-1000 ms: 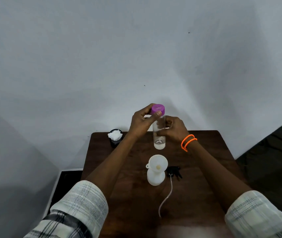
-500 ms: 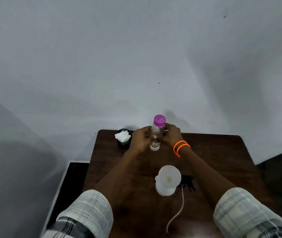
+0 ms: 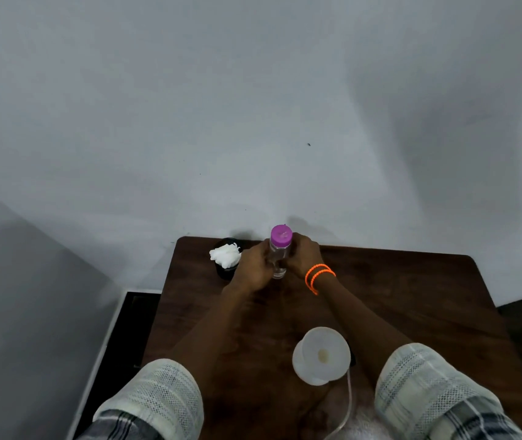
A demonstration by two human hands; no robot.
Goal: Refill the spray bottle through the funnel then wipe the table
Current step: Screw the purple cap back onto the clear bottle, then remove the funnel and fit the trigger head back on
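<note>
Clear bottle [image 3: 278,260]: it is standing up straight near the back edge of the table, with a purple cap [image 3: 281,235] sitting on top. A little water seems to be sitting at its bottom.
Left hand [image 3: 254,268]: it is reaching to the left side of the clear bottle, with its fingers curling around the bottle's lower part.
Right hand [image 3: 303,254]: it is reaching to the right side of the clear bottle, with its fingers curling around it just under the purple cap. Two orange bands [image 3: 316,276] are sitting on this wrist.
Funnel [image 3: 324,352]: it is white and round, and it is sitting in the top of a white spray bottle [image 3: 305,373] near the front of the table, between the two arms.
Thin tube [image 3: 347,404]: it is lying on the table just beside the spray bottle, running toward the front edge.
Black cup [image 3: 226,271]: it is standing near the back left corner, just beside the left hand, with white tissue [image 3: 225,255] sticking out of it.
Table [image 3: 412,296]: it is dark brown wood, standing against a white wall [image 3: 253,106].
Sleeves [image 3: 158,398]: they are white with a checked pattern, rolled up on both arms.
</note>
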